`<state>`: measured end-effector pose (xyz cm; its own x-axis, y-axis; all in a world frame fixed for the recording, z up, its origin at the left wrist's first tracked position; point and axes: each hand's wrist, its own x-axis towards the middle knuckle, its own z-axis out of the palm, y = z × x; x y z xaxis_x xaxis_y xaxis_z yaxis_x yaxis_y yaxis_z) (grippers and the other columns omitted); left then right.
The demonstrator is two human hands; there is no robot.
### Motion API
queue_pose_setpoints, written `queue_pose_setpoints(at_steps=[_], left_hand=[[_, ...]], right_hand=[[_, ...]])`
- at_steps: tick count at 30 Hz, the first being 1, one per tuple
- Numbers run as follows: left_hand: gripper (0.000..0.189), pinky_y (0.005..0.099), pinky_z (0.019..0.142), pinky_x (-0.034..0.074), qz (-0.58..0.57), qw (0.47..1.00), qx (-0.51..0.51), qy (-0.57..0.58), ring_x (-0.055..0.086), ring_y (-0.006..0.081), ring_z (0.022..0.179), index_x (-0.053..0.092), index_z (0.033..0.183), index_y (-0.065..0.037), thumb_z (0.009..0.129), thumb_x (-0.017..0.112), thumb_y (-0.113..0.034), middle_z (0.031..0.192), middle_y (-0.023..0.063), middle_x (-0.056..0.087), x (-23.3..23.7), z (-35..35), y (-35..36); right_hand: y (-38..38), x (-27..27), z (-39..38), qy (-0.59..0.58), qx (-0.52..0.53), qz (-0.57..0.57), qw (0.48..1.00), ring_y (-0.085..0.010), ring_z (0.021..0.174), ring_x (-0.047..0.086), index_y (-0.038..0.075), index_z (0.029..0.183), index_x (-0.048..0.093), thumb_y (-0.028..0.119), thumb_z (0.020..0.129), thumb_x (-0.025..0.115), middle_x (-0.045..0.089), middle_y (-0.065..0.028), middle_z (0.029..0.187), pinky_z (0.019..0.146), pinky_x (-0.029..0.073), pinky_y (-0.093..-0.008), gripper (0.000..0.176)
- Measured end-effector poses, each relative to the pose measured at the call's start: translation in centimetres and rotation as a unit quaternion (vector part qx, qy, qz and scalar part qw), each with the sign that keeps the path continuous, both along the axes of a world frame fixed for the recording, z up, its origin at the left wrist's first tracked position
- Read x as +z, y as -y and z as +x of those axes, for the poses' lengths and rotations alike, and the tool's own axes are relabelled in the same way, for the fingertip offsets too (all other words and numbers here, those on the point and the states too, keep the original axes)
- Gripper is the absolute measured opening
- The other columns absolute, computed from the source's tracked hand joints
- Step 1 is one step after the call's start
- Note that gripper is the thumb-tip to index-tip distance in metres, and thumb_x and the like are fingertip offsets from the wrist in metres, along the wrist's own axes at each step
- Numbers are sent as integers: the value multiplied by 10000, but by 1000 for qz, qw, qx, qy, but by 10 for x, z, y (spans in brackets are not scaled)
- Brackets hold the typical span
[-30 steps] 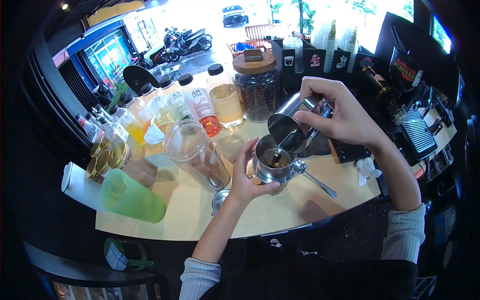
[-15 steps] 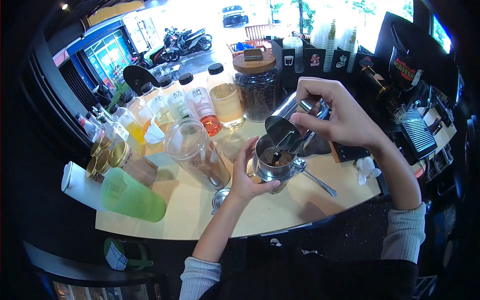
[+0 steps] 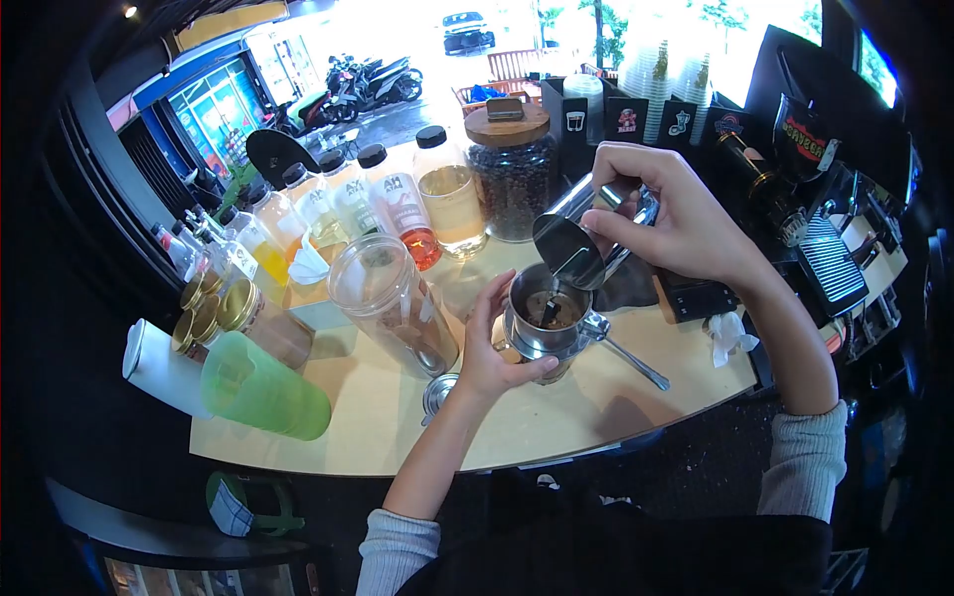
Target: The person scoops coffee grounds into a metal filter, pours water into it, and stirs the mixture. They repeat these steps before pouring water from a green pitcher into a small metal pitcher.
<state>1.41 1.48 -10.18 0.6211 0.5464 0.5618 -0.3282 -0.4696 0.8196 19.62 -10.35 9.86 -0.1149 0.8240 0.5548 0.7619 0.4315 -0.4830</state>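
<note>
My left hand [image 3: 487, 353] curls round the side of a metal drip coffee filter [image 3: 534, 341], its thumb along the near side. The filter sits on a glass cup, mostly hidden beneath it. Brown coffee [image 3: 558, 311] shows inside, with a dark upright piece in the middle. Above the rim, my right hand [image 3: 676, 219] grips a shiny steel pitcher [image 3: 571, 246] by its handle, tilted mouth-down to the left over the filter. Whether liquid is flowing is hard to make out. A spoon [image 3: 641, 367] sticks out to the right; a small metal lid [image 3: 437, 397] lies left of my wrist.
Close on the left stand a clear plastic jar [image 3: 383, 303] and a green pitcher [image 3: 266, 389]. Syrup bottles [image 3: 402, 204] and a wood-lidded jar of coffee beans [image 3: 512, 184] line the back. A crumpled tissue [image 3: 731, 338] and an espresso machine [image 3: 833, 263] are right.
The steel pitcher in my right hand has shifted slightly right and up, exposing more of the filter's inside. My left hand stays on the filter.
</note>
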Motion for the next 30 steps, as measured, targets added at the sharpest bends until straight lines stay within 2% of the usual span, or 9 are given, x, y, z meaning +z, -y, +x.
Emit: queue_pose_setpoints(at_steps=[11,13,20,22,25,29,30], left_hand=[[1108,374,1119,284,0,1000,-5,6,426,258,1290,283,1405,-24,537,895,-339,1366,142,427,-1,2,0],[1079,405,1047,366,7,999,23,27,511,259,1200,343,1387,-39,498,884,-325,1290,145,506,-2,4,1],[1080,399,1054,358,4,999,23,27,507,257,1200,342,1385,-37,495,886,-316,1283,140,510,0,3,1],[1118,369,1110,292,-6,1000,-13,13,426,247,1284,272,1411,-29,539,895,-343,1353,131,430,1,2,1],[1124,369,1106,297,-6,1000,-12,9,430,245,1278,269,1413,-32,537,896,-349,1349,128,431,2,1,2],[1126,370,1108,296,-9,1000,-14,9,430,245,1279,269,1413,-32,535,898,-351,1350,127,430,1,2,1],[1103,380,1083,326,-8,1000,-3,23,470,246,1238,302,1400,-31,517,892,-330,1315,132,473,1,3,2]], right_hand=[[13,5,3,21,-19,7,1000,-66,607,604,-2,824,482,110,827,654,516,-19,638,521,439,-220,205],[12,6,2,30,-20,10,999,-68,613,610,-1,825,483,108,829,653,516,-23,642,525,445,-219,202],[5,4,-9,3,7,5,1000,-85,606,612,-15,814,487,104,821,653,536,-43,667,527,450,-235,204],[2,4,-11,8,6,3,1000,-92,594,607,-21,810,488,105,817,654,540,-48,668,524,447,-245,208],[-3,3,-13,8,6,0,1000,-102,592,604,-27,807,491,111,815,654,542,-61,665,531,449,-254,213],[-6,2,-11,27,-5,-4,1000,-108,571,537,-24,810,494,125,806,662,520,-72,653,532,430,-272,225],[-7,1,-10,35,-10,0,999,-114,566,511,-21,810,492,129,801,666,507,-73,641,532,423,-278,229]])
